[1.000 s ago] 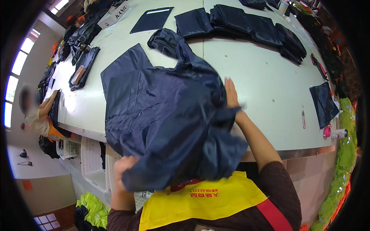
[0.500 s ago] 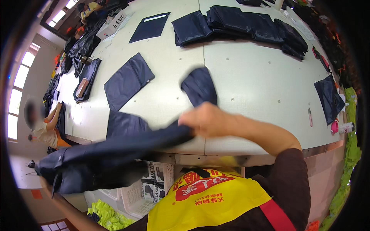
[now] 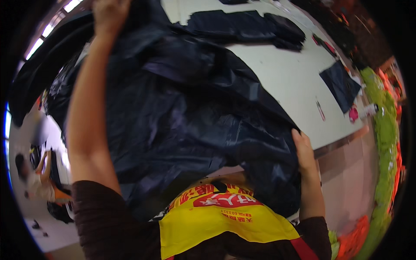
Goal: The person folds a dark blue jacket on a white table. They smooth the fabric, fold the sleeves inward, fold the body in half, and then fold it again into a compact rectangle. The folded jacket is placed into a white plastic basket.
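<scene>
A large dark navy garment [image 3: 186, 104] of thin, shiny cloth spreads in front of me, billowing over much of the table [image 3: 277, 82]. Raised at the far left, my left hand [image 3: 112, 17] is closed on its upper part, a little blurred. My right hand [image 3: 303, 149] pinches the garment's right edge beside the table's front edge. Loose cloth hangs down between the two hands, in front of my yellow apron [image 3: 225, 216]. The garment's exact kind is hard to make out in its folds, and it hides the left half of the tabletop.
A row of folded dark cloth pieces [image 3: 242, 26] lies along the far side. At the right are a dark folded piece [image 3: 340, 86], a small pen-like tool [image 3: 320, 109] and a bottle [image 3: 369, 110] with a pink item. Another person [image 3: 41, 182] works at the left.
The garment, bunched low at the left before, is now spread wide and lifted. My left hand has gone up and forward; my right hand has moved right to the garment's edge.
</scene>
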Available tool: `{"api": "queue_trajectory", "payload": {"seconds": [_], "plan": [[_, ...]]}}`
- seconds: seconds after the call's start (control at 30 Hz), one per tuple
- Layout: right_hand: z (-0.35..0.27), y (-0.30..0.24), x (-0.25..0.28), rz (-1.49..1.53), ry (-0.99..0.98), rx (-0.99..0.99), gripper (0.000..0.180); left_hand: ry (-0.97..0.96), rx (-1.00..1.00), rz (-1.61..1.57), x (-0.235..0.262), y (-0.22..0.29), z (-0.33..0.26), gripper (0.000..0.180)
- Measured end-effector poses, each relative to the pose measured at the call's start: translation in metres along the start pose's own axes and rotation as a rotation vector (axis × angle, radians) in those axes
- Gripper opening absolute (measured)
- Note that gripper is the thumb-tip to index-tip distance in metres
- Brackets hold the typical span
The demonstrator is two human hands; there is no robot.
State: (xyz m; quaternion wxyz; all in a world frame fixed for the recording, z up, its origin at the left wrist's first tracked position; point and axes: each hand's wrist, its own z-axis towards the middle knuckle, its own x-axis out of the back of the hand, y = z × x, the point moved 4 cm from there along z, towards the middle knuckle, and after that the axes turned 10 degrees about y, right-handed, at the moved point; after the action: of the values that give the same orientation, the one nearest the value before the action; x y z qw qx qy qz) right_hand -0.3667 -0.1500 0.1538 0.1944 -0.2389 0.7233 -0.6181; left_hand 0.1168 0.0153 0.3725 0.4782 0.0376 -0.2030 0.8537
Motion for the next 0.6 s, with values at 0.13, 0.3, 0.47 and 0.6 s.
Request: {"api": "queue_trajectory", "payload": {"seconds": [0.13,0.3,0.47,0.6], "plan": [[0.042,0.108,0.053,-0.546,0.129,-0.026,0.042,-0.338,0.169,-0.295,-0.033,0.153,-0.173,0.045],[0.064,0.171,0.095,-0.798,0.125,0.063,0.038,-1.01,0.617,0.071,0.062,0.185,-0.387,0.07],[0.083,0.175,0.136,-0.364,0.206,-0.103,0.024,-0.979,0.648,0.084,0.09,0.183,-0.415,0.067],[0.1,0.153,0.132,-0.367,0.268,-0.063,0.026,-0.825,0.776,-0.072,0.096,0.174,-0.425,0.049]]}}
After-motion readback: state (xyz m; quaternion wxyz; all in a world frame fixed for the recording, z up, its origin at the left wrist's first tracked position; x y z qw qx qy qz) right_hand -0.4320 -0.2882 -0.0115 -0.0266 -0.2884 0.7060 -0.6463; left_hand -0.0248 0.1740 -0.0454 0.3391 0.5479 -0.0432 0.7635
